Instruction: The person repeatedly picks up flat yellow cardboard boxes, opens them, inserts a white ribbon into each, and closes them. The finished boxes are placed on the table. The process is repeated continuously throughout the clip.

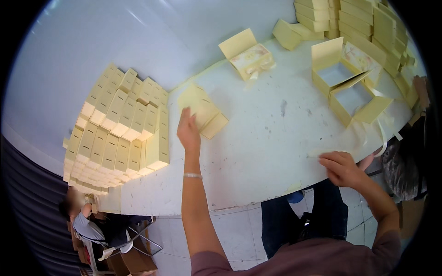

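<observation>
My left hand point(188, 131) is at the near left side of a pale yellow box point(195, 103), its fingers stretched toward the box and slightly blurred. Against that box, a second closed yellow box point(214, 125) lies on the near side. Close to the table's front edge, my right hand point(340, 168) is closed in a pinch. A thin pale strip, seemingly ribbon point(314, 155), sticks out from its fingertips. Loose cream ribbon point(361, 137) trails over the table beyond this hand. Two open yellow boxes point(343, 103) with pale insides stand at the right.
A tall stack of yellow boxes point(122, 119) fills the left end of the white table point(262, 152). Farther back, an open box with a cream bow point(248, 60) stands by the wall. More boxes point(357, 23) are piled at the far right. Other people are at both ends.
</observation>
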Tool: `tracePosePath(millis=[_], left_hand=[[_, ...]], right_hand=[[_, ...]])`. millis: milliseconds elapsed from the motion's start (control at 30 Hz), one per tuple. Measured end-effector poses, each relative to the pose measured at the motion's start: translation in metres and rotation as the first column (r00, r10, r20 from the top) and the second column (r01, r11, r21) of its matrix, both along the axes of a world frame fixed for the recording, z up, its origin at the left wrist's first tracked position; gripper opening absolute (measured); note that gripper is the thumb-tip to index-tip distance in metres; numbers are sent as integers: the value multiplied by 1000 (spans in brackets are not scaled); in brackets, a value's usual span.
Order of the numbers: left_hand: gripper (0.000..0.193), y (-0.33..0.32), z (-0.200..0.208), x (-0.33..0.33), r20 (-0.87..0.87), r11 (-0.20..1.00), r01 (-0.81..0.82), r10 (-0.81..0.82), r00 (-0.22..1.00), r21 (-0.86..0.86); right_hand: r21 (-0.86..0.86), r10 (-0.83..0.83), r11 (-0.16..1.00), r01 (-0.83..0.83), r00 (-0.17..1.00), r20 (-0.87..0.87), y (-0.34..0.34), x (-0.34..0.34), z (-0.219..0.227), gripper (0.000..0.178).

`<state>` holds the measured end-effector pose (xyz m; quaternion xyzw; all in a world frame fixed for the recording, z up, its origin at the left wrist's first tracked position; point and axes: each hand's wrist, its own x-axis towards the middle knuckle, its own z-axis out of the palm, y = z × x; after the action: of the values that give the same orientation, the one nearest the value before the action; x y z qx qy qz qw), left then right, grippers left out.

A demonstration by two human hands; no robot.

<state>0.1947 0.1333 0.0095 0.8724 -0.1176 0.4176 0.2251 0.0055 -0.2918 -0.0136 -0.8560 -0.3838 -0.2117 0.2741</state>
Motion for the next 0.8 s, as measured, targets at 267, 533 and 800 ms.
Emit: tracePosePath(millis=[267,533,800], left_hand=[[36,-95,-13,-152,-137,-43,-226,-679,721,-973],[45,-113,-9,-191,-597,566,-233,-630,497,-791],[74,-163,-35,-199,-463,766,153,-520,718,-624]], right_hand=[[402,-105,908,121,993,-62,75,36,51,52],[-253,-195,957,145,963,-188,48,7,30,70],[-753,-254,648,115,965,-71,89,1,63,62]])
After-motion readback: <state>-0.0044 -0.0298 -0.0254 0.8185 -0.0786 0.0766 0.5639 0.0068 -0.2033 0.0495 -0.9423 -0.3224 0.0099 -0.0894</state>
